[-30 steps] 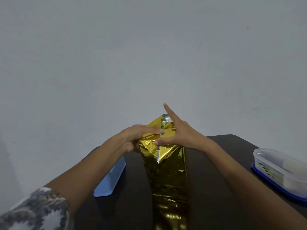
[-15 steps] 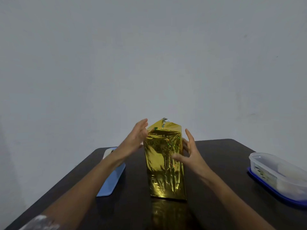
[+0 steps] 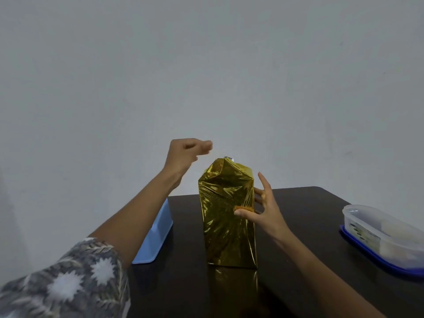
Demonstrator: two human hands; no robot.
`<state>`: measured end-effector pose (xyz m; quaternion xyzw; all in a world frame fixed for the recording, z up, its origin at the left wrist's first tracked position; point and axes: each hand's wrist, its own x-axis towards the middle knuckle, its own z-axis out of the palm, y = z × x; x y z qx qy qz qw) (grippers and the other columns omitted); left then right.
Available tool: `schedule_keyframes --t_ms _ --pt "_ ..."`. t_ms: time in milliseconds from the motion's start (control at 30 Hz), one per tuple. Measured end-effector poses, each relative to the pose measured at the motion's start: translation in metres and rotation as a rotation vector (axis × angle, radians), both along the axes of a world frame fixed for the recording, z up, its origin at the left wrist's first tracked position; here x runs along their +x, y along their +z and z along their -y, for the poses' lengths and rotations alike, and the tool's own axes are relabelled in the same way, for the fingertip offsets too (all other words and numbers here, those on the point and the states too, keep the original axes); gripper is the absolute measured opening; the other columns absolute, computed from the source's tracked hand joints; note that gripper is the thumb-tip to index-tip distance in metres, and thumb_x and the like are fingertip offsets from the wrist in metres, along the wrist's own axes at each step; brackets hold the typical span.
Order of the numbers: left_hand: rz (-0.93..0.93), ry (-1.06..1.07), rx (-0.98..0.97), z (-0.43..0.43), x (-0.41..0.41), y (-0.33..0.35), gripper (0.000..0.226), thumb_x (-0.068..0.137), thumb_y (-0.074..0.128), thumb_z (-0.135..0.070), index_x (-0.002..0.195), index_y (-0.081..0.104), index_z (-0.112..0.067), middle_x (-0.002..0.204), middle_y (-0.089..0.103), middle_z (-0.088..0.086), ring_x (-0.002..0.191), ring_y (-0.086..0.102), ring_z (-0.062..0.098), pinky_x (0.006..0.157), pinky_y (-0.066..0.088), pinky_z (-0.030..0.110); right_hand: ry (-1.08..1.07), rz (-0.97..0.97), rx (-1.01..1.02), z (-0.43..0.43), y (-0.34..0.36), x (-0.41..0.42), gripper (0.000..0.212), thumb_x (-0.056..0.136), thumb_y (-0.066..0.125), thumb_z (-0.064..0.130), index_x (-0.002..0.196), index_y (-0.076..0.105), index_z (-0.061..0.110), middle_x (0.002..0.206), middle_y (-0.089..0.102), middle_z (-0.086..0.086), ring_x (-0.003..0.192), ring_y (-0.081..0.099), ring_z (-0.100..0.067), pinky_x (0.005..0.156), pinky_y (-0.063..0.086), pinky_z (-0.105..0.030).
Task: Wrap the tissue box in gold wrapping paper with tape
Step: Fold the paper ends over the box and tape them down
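Observation:
The tissue box [image 3: 226,237], covered in crinkled gold wrapping paper, stands upright on end in the middle of the dark table [image 3: 305,210]. A small silver corner of paper sticks up at its folded top. My right hand [image 3: 268,214] touches the box's right edge, thumb on the front face and fingers spread straight along the side. My left hand [image 3: 185,154] hovers in the air above and left of the box top, apart from it, its fingers loosely curled and slightly blurred. I see nothing held in it. No tape is visible.
A light blue plastic lid [image 3: 156,239] lies on the table's left side, next to my left forearm. A clear plastic container [image 3: 378,232] on a dark blue lid sits at the right edge. A plain grey wall is behind.
The box went from tilted toward me with both hands on its top fold to standing upright. My left hand has since lifted off above the top; my right hand stays at the right edge.

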<state>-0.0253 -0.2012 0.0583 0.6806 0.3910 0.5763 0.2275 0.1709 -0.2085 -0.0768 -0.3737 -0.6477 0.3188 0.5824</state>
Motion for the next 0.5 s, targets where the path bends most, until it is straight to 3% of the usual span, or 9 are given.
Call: schedule_keyframes --t_ms 133,267,400,500 --pt "0.125 0.048 -0.007 0.001 -0.017 -0.017 0.036 0.089 0.048 -0.049 0.096 0.068 -0.02 0.098 0.071 -0.001 0.094 0.068 0.011 0.087 0.051 0.031 0.015 -0.02 -0.02 -0.001 -0.001 0.001 0.115 0.058 0.085 0.038 0.144 0.009 0.041 0.136 0.036 0.006 0.119 0.038 -0.005 0.085 0.035 -0.012" --pt "0.153 -0.102 -0.22 -0.005 -0.03 -0.048 0.064 0.085 0.024 -0.066 0.116 0.061 -0.023 0.115 0.067 -0.004 0.107 0.06 0.009 0.088 0.047 0.035 0.045 -0.073 -0.051 -0.001 -0.002 0.002 0.109 0.068 0.08 0.013 0.147 0.008 0.037 0.151 0.03 -0.005 0.128 0.034 -0.01 0.097 0.031 -0.025" --pt "0.128 -0.205 -0.467 -0.022 -0.042 -0.084 0.033 0.097 0.05 -0.028 0.129 0.055 -0.02 0.122 0.065 0.001 0.115 0.059 0.018 0.092 0.049 0.046 0.202 -0.023 -0.176 -0.005 0.003 0.009 0.117 0.055 0.087 0.04 0.147 0.015 0.04 0.153 0.03 -0.006 0.138 0.032 -0.023 0.114 0.024 -0.044" --pt "0.037 -0.399 -0.518 -0.023 -0.042 -0.1 0.054 0.087 0.066 -0.018 0.136 0.046 -0.027 0.123 0.063 -0.002 0.115 0.059 0.019 0.088 0.051 0.043 0.262 0.002 -0.27 -0.013 0.003 0.018 0.117 0.054 0.086 0.048 0.148 0.019 0.031 0.13 0.06 -0.006 0.121 0.055 -0.018 0.114 0.025 -0.049"
